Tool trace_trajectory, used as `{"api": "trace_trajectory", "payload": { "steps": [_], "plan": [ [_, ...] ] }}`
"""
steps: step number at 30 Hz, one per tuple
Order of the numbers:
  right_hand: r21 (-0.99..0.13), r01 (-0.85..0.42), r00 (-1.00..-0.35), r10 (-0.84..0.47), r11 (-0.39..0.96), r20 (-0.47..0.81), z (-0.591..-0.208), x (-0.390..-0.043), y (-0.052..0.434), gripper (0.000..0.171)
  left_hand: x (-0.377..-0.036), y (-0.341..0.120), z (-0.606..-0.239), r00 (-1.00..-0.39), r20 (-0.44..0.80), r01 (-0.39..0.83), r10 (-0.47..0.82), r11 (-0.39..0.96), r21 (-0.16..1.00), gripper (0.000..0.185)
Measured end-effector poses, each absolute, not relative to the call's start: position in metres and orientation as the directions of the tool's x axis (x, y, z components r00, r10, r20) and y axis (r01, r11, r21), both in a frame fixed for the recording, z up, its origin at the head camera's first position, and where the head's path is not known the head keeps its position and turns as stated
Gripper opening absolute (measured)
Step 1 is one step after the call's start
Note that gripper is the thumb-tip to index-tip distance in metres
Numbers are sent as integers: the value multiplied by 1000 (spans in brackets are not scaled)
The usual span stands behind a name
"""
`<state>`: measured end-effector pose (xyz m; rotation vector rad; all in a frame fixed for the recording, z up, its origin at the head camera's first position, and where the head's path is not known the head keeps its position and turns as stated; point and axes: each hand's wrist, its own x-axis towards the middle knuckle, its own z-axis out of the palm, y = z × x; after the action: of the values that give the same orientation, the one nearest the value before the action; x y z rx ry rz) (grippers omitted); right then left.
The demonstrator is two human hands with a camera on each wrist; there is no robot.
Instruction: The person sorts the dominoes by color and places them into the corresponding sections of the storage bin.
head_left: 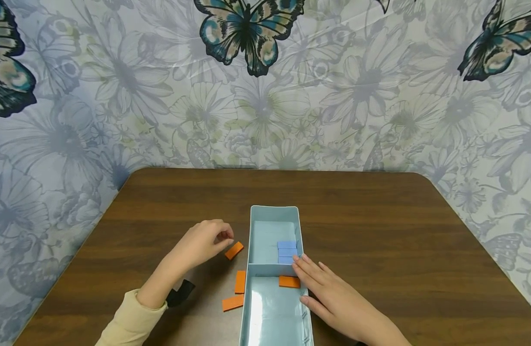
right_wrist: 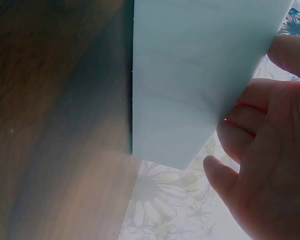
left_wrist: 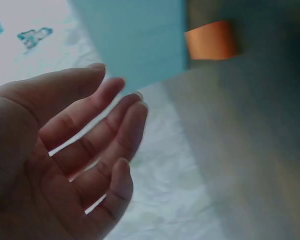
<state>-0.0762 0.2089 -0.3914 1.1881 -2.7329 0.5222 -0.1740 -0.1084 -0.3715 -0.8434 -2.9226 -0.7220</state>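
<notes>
In the head view my left hand [head_left: 203, 244] hovers left of the tray, its thumb and fingers loosely bent, fingertips right by a tilted orange block [head_left: 234, 251] on the table. The left wrist view shows nothing between those fingers. My right hand [head_left: 340, 300] lies with extended fingers along the right rim of a light blue two-part tray [head_left: 265, 230]. Several blue blocks [head_left: 287, 252] lie in the tray's far compartment, against its right wall. One orange block [head_left: 289, 282] sits in the near compartment, just past the divider.
Two more orange blocks, one upright in view [head_left: 240, 282] and one slanted [head_left: 233, 302], lie along the tray's left side. A black strap [head_left: 180, 293] is at the left wrist. The brown wooden table [head_left: 369, 216] ends at a flowered, butterfly-printed backdrop [head_left: 265, 120].
</notes>
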Motion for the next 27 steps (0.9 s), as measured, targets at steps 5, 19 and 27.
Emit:
{"api": "trace_trajectory", "payload": {
  "steps": [5, 19, 27],
  "plan": [
    [-262, -730, -683, -690, 631, 239, -392, -77, 209, 55, -172, -109, -392, -879, 55, 453, 474, 793, 409, 11],
    [-257, -729, -684, -691, 634, 234, -390, -79, 209, 55, -178, -96, -410, -872, 44, 474, 488, 817, 330, 21],
    [-283, -727, -684, -695, 626, 222, -393, -78, 209, 56, -175, -99, -415, -884, 21, 443, 467, 824, 353, 17]
  ]
}}
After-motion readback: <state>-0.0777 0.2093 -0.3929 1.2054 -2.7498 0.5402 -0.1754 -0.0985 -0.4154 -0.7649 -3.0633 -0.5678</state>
